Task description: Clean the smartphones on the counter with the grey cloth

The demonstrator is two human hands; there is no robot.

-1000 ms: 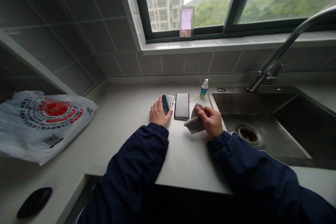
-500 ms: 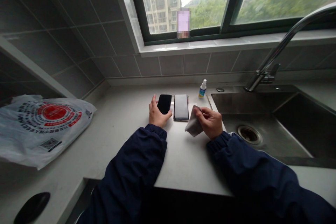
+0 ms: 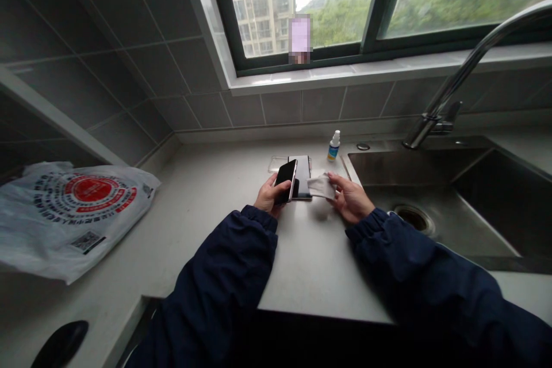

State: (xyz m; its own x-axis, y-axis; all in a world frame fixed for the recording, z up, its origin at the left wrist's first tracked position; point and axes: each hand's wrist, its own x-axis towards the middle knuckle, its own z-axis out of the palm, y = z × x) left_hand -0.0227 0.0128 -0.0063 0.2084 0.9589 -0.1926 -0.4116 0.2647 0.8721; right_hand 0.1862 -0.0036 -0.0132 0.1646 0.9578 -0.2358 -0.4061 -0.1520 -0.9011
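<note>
Currently, the left hand (image 3: 268,196) is gripping a dark-screened phone (image 3: 285,177), with its thumb lying across the front of the screen. This phone is leaning at a tilt above the countertop (image 3: 207,184), and it is hiding the left part of a second phone (image 3: 304,168), which is lying flat on the surface. On the other side, the right hand (image 3: 352,201) is pinching a pale cloth (image 3: 321,186) between thumb and fingers. The cloth is hanging at the right edge of the lying phone; whether it is touching this phone, I cannot tell. Behind the held phone, a clear case (image 3: 276,164) is resting on the countertop. A small bottle with white cap (image 3: 333,146) is standing upright farther back, near the left edge of the metal sink (image 3: 431,181), over which a faucet (image 3: 452,77) is arching. Well apart to the left, a white plastic bag (image 3: 95,207) with red and black print is lying.
</note>
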